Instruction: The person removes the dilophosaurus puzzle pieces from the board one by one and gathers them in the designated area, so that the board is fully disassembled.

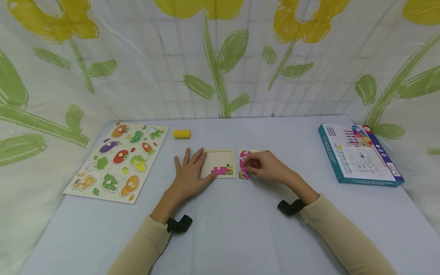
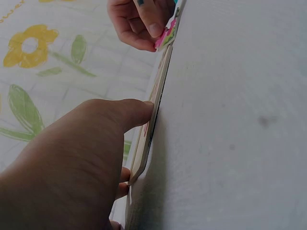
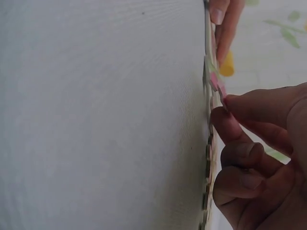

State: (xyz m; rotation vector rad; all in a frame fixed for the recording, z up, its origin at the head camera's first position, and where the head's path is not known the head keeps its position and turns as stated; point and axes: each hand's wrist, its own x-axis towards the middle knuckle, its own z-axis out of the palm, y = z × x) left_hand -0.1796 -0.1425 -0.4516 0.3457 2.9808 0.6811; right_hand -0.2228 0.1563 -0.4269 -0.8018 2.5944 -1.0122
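Observation:
A small square wooden puzzle tray (image 1: 220, 151) lies in the middle of the table, with a few joined pink and green jigsaw pieces (image 1: 221, 170) along its lower right inside. My left hand (image 1: 189, 175) rests spread at the tray's left side, its thumb on the near rim. Just right of the tray, my right hand (image 1: 264, 165) pinches a pink and green jigsaw piece (image 3: 218, 86) between thumb and index finger. More loose jigsaw pieces (image 1: 242, 154) lie under and around that hand, partly hidden by it. The left wrist view shows the pinched piece near the tray's far end.
At the left lies a large board (image 1: 117, 164) with vegetable pictures. A yellow cylinder (image 1: 181, 134) lies behind the tray. A teal and white box (image 1: 361, 154) is at the right. A flower-print curtain (image 1: 137, 84) hangs behind the white-covered table (image 1: 233, 236).

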